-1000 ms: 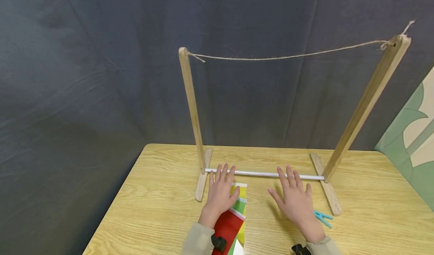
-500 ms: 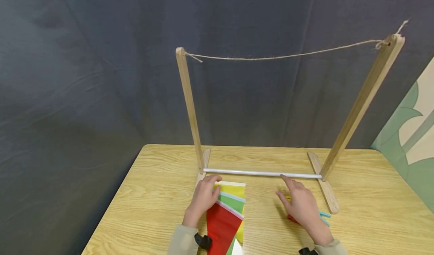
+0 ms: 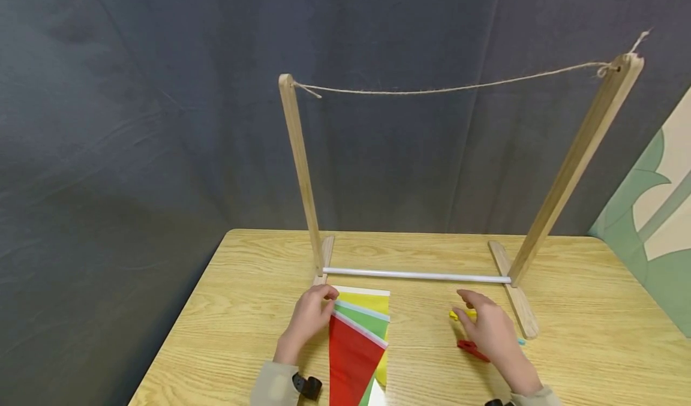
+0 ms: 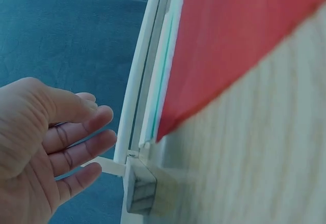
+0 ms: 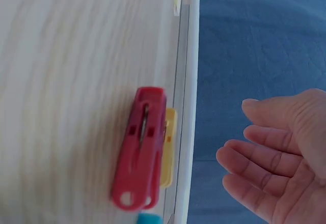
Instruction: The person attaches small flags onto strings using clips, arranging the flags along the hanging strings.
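Three overlapping pennants lie on the table: a red one (image 3: 353, 358) on top, a green one (image 3: 367, 319) under it and a yellow one (image 3: 367, 300) at the far side. My left hand (image 3: 309, 319) hovers at their upper left corner, fingers loosely bent and holding nothing; the left wrist view shows a gap between it and the red cloth (image 4: 229, 40). My right hand (image 3: 493, 331), relaxed and without anything in it, is above several clothespins. Near its fingertips is a yellow clothespin (image 3: 454, 315), below it a red clothespin (image 3: 471, 349). A blue clothespin (image 3: 521, 341) is mostly hidden behind the hand.
Behind the pennants stands a wooden frame with a left post (image 3: 300, 175), a right post (image 3: 577, 169) and a white bottom bar (image 3: 415, 274). A sagging string (image 3: 410, 93) joins the post tops. A dark curtain (image 3: 388, 172) hangs behind the table (image 3: 216, 334).
My left hand has drawn back left off the pennants, uncovering them. My right hand has shifted right and nearer, its spread fingers now bent, so the red and yellow clothespins show.
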Motion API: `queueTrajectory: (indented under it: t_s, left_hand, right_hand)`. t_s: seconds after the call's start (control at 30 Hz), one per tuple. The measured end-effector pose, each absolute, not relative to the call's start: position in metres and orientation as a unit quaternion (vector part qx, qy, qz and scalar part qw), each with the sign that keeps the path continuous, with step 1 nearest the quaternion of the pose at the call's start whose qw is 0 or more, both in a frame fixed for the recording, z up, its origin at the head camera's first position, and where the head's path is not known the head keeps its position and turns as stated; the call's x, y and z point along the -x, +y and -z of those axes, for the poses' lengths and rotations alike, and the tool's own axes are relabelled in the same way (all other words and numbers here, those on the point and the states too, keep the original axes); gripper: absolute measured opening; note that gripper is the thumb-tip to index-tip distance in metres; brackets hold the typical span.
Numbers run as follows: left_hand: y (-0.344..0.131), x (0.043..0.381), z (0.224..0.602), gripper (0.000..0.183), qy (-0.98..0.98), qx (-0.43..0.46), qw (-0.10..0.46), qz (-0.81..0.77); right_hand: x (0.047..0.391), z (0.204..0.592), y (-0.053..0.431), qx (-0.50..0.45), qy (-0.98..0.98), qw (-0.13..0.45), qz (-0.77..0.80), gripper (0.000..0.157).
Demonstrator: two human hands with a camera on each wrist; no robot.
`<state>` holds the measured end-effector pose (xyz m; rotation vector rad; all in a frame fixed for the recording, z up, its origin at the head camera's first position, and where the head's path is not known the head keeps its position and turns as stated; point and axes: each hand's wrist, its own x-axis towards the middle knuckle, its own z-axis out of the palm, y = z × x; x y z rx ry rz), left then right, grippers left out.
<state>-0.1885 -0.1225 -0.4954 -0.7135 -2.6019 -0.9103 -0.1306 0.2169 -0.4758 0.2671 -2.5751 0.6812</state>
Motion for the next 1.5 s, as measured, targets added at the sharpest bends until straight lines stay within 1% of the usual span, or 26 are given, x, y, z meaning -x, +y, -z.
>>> queueTrajectory:
  t_s: [0.07, 0.23, 0.43, 0.6, 0.83, 1.1, 1.33, 1.5]
  left_hand:
    - [-0.125, 0.188, 0.496, 0.012, -0.904, 0.253, 0.140, 0.315]
    - [-0.129, 0.185, 0.498, 0.012, -0.906, 0.264, 0.134, 0.303]
    - [-0.130, 0.185, 0.503, 0.014, -0.908, 0.276, 0.149, 0.278]
    - [-0.130, 0.186, 0.508, 0.012, -0.915, 0.281, 0.150, 0.246]
    - [-0.128, 0.185, 0.508, 0.010, -0.932, 0.270, 0.120, 0.211]
    - [-0.126, 0.185, 0.507, 0.010, -0.940, 0.265, 0.107, 0.187]
    - [-0.125, 0.186, 0.506, 0.010, -0.944, 0.266, 0.099, 0.169]
    - [-0.126, 0.187, 0.506, 0.013, -0.945, 0.269, 0.092, 0.163]
  right_hand:
    - [0.130, 0.477, 0.219, -0.094, -0.936, 0.229, -0.250, 0.034]
    - [0.128, 0.483, 0.226, -0.096, -0.931, 0.249, -0.251, 0.031]
    - [0.122, 0.485, 0.233, -0.086, -0.934, 0.239, -0.253, 0.026]
    - [0.116, 0.485, 0.239, -0.083, -0.942, 0.207, -0.251, 0.022]
    - [0.108, 0.486, 0.246, -0.094, -0.948, 0.161, -0.258, 0.022]
    - [0.102, 0.490, 0.252, -0.126, -0.952, 0.116, -0.255, 0.026]
    - [0.100, 0.491, 0.257, -0.157, -0.949, 0.057, -0.267, 0.031]
    - [0.098, 0.492, 0.260, -0.169, -0.955, 0.054, -0.238, 0.032]
